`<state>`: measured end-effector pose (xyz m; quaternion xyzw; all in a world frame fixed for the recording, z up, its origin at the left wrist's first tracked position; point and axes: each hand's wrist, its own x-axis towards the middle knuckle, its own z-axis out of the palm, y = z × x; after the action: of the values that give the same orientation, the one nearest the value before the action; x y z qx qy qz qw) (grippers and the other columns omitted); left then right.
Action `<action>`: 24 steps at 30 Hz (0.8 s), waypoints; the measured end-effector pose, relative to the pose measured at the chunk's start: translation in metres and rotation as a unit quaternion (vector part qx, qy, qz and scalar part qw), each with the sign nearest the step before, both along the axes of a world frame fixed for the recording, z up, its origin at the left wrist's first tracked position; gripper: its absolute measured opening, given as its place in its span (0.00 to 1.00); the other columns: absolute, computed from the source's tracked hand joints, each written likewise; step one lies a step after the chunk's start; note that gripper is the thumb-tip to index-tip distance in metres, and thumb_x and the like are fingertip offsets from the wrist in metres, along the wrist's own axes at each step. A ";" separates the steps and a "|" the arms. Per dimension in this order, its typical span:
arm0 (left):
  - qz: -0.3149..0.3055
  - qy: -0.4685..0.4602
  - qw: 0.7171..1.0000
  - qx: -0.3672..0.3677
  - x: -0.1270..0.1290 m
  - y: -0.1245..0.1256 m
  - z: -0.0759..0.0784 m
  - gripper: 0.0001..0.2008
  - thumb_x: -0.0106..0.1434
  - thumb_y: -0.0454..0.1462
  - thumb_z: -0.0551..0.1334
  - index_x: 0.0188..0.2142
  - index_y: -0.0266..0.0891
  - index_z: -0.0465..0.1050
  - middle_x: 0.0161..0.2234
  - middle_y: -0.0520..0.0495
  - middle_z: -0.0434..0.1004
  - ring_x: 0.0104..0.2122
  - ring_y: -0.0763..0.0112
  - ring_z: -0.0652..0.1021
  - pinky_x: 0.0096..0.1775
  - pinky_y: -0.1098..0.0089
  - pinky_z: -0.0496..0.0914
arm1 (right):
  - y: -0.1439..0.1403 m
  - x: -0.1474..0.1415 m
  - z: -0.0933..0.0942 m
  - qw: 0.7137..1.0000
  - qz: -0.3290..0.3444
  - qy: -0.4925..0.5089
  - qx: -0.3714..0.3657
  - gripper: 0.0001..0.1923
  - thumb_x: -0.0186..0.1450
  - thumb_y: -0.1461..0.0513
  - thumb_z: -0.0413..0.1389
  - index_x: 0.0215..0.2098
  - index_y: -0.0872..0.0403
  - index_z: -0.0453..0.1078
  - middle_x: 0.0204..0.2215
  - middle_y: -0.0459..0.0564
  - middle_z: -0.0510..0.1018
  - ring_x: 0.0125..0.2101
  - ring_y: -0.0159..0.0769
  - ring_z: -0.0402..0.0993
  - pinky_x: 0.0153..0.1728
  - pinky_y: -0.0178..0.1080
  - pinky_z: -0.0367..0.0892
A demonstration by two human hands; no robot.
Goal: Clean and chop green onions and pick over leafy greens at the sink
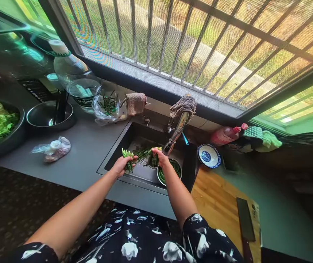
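Observation:
My left hand [120,166] is closed around a bunch of thin green vegetable stems [127,154] over the left part of the sink [112,153]. Their pale cut ends point up and leftward. A few longer strands reach across toward my right hand [161,157], whose fingers are pinched on the green stems just left of the faucet's spout [169,147]. Below my right wrist, a round bowl [180,179] with green vegetables in it stands in the sink, partly covered by my forearm. Loose dark green leaves lie near the drain.
A knotted plastic bag [59,149], a dark bowl [49,124] and a pot of leafy greens [2,146] stand left. Behind are a large water bottle [76,78] and a bag of greens [107,107]. A patterned plate [209,156], wooden board [213,197] and cleaver [245,219] lie right.

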<state>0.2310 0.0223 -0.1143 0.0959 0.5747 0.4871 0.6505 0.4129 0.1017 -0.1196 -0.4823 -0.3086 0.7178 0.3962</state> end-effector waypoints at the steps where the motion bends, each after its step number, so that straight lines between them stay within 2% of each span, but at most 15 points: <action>1: -0.012 0.012 1.000 0.007 0.002 0.001 0.001 0.09 0.47 0.30 0.66 0.30 0.34 0.73 0.36 0.40 0.78 0.34 0.65 0.78 0.29 0.71 0.73 | 0.000 -0.001 0.000 1.000 0.027 -0.003 -0.002 0.09 0.45 0.60 0.61 0.18 0.55 0.65 0.13 0.39 0.62 0.17 0.25 0.54 0.19 0.31 0.48; 4: -0.049 0.038 0.998 0.031 0.007 0.007 0.004 0.14 0.43 0.34 0.70 0.31 0.34 0.74 0.35 0.41 0.78 0.34 0.65 0.77 0.29 0.71 0.71 | -0.002 -0.006 0.002 0.996 0.088 -0.012 -0.009 0.10 0.43 0.60 0.61 0.18 0.56 0.65 0.12 0.39 0.62 0.16 0.24 0.53 0.19 0.31 0.47; 10: -0.119 0.073 0.986 0.091 0.014 0.011 0.004 0.23 0.40 0.40 0.72 0.37 0.34 0.75 0.36 0.42 0.78 0.33 0.66 0.77 0.32 0.70 0.68 | -0.002 -0.011 0.005 0.992 0.120 -0.047 -0.011 0.10 0.43 0.59 0.61 0.17 0.56 0.66 0.11 0.38 0.62 0.15 0.24 0.53 0.18 0.32 0.46; 16: -0.135 0.116 0.979 0.097 0.014 0.010 0.003 0.26 0.38 0.41 0.73 0.38 0.34 0.73 0.31 0.45 0.78 0.33 0.63 0.77 0.34 0.68 0.68 | -0.001 -0.009 0.003 0.991 0.118 -0.069 -0.003 0.10 0.43 0.59 0.60 0.16 0.55 0.64 0.11 0.39 0.62 0.15 0.24 0.53 0.18 0.33 0.46; 20: -0.150 0.129 0.976 0.096 0.011 0.011 0.001 0.24 0.38 0.40 0.73 0.36 0.34 0.73 0.28 0.47 0.77 0.30 0.65 0.76 0.32 0.68 0.69 | -0.001 -0.011 -0.001 0.990 0.111 -0.089 0.000 0.10 0.43 0.59 0.60 0.16 0.55 0.64 0.11 0.38 0.62 0.16 0.25 0.53 0.19 0.33 0.47; 24: -0.129 0.142 0.978 0.083 0.010 0.012 -0.003 0.22 0.37 0.38 0.73 0.34 0.34 0.74 0.26 0.48 0.77 0.28 0.65 0.76 0.31 0.69 0.69 | -0.004 -0.015 -0.005 0.991 0.094 -0.096 0.011 0.08 0.45 0.60 0.59 0.17 0.55 0.64 0.12 0.37 0.61 0.16 0.25 0.52 0.20 0.33 0.47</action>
<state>0.2414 0.0339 -0.1174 0.2912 0.6014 0.4263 0.6098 0.3981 0.0975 -0.1248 -0.5139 -0.3968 0.6986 0.3006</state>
